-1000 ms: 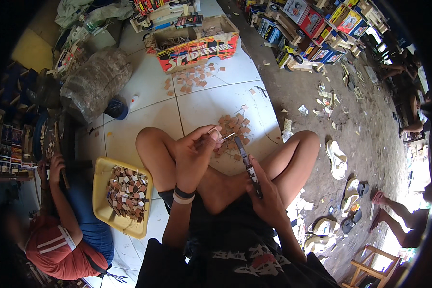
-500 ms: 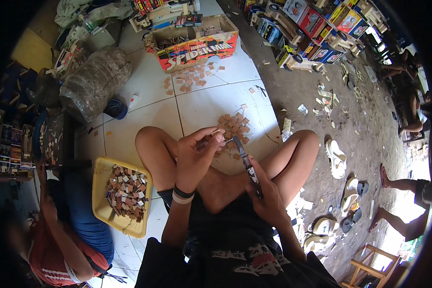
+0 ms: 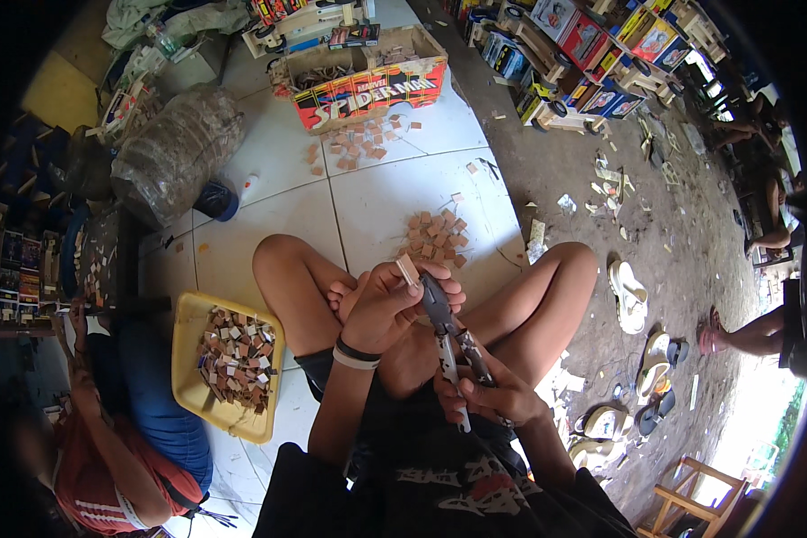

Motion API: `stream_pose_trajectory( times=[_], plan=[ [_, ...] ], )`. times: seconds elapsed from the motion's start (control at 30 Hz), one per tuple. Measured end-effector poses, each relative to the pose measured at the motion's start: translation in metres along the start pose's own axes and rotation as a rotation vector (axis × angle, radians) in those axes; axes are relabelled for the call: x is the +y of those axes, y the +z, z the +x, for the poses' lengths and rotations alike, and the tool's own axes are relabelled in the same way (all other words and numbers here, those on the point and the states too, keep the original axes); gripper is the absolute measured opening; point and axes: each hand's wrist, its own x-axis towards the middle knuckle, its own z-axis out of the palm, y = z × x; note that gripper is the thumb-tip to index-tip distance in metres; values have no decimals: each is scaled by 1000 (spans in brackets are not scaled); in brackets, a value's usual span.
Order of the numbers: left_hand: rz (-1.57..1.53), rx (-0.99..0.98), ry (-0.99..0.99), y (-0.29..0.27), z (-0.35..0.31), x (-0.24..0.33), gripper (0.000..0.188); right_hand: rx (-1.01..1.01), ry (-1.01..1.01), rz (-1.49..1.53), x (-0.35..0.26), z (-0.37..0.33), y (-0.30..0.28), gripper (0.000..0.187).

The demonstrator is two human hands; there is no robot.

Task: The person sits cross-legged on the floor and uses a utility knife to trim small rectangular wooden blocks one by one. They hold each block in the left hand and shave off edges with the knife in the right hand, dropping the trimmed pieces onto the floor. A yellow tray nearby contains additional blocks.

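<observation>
Between my left hand's [image 3: 381, 314] thumb and fingers is a small brown wooden tile [image 3: 407, 270], held above my crossed legs. My right hand [image 3: 502, 393] grips a pair of pliers [image 3: 441, 316] by its worn, mottled handles, which stand apart. The grey jaws point up and reach my left fingertips beside the tile. Whether they bite on anything is hidden by the fingers. Just beyond my hands, a heap of similar tiles [image 3: 438, 235] lies on the white tiled floor [image 3: 287, 211].
On my left stands a yellow tray [image 3: 183, 359] holding many tiles. Farther ahead are scattered tiles [image 3: 357, 143] and a printed cardboard box [image 3: 368, 100]. A co-worker in a red shirt [image 3: 108, 466] sits at left. Sandals [image 3: 629, 296] and toy trucks [image 3: 547, 67] lie to the right.
The pliers have turned and their handles have spread apart, with the jaws closer to my left fingers. My left hand has moved slightly right and lower, now showing the tile's face.
</observation>
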Motion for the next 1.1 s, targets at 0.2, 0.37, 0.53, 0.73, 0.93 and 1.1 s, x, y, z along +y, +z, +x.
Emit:
stream_pose_trajectory(
  times=[0.2, 0.37, 0.53, 0.73, 0.93, 1.1],
  plan=[
    [-19, 42, 50, -5, -4, -8, 36, 357, -256, -1223, 6, 5, 5, 79],
    [-37, 30, 52, -3, -4, -8, 33, 444, -352, -1398, 6, 13, 12, 78],
    [-15, 15, 35, 0, -10, 7, 34, 374, -161, -1145, 0, 2, 18, 76],
    [-21, 82, 89, 3, 2, 17, 18, 247, -215, -935, 6, 7, 6, 80],
    [-50, 98, 186, 20, 4, -1, 14, 207, -200, -501, 8, 9, 11, 80],
    [1, 127, 194, 24, 2, -6, 13, 169, -176, -417, 1, 10, 19, 82]
  ],
)
